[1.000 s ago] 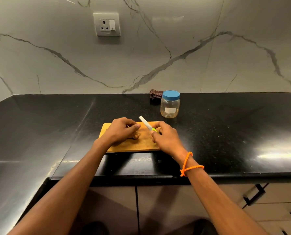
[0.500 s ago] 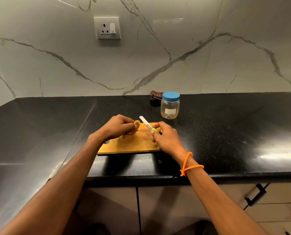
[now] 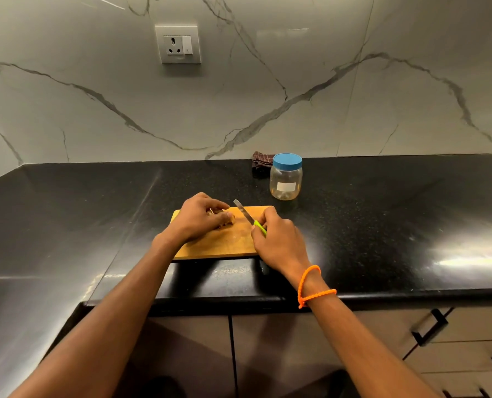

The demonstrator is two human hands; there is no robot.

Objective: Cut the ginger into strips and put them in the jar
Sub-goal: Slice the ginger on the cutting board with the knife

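Ginger is lying near the board's far left corner, where we are pinning it under our curled left hand. Just right, our right hand is gripping the knife, its blade angling far-left toward the ginger, apart.

A white marble wall with grey veins rises behind the glossy black speckled stone surface, which catches bright glare at its right. A white wall socket with a switch sits high on the wall. Below the surface's front edge are brown cabinet doors and drawers with black handles.
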